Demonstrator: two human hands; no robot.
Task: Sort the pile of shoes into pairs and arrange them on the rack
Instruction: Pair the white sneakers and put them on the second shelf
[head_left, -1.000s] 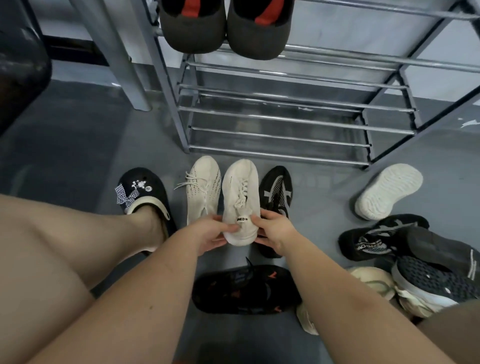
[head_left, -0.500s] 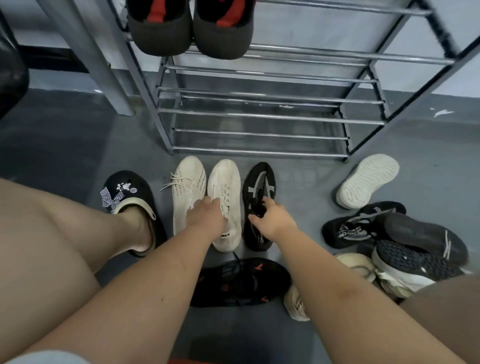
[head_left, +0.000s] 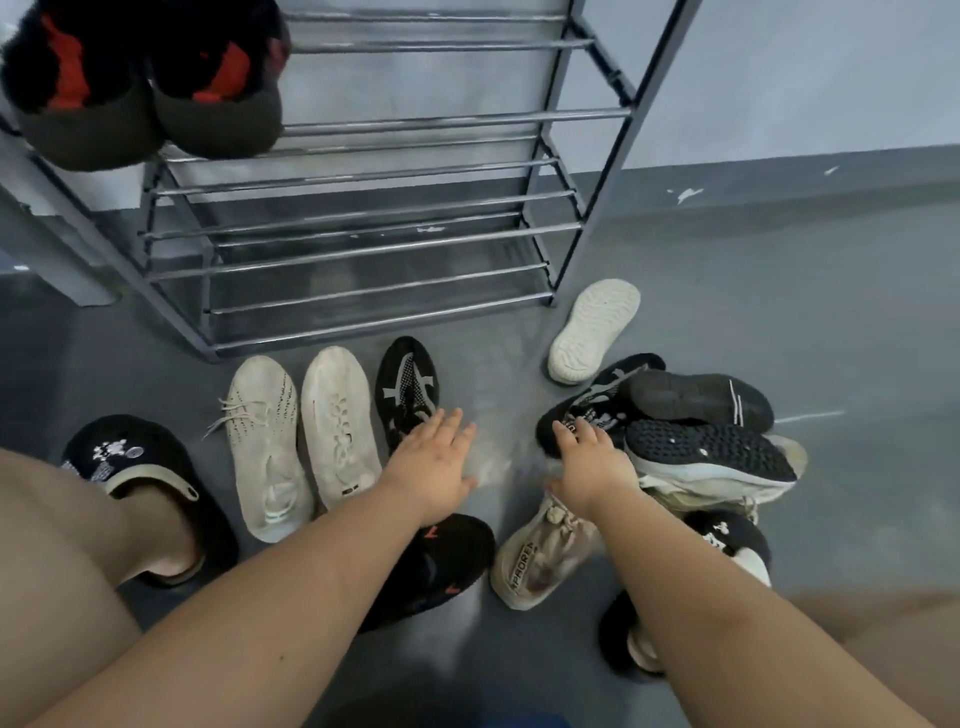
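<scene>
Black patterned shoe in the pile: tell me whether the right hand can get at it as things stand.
Probably yes. The right hand is open with its fingertips already at the patterned shoe. Its near end is exposed, though two upturned dark soles lie over its far side and may shift when it is pulled.

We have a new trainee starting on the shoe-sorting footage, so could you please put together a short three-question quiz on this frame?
1. True or false: the rack already holds a pair of dark slippers with red insides.
2. Which hand reaches the black patterned shoe in the pile? A) left hand B) right hand
3. Fill in: the two cream sneakers lie side by side on the ____, in front of the rack.

Key: 1 true. 2 B; its fingers reach the shoe's near edge, while the left hand, fingers spread, hovers by the lone black sneaker. 3 floor.
</scene>
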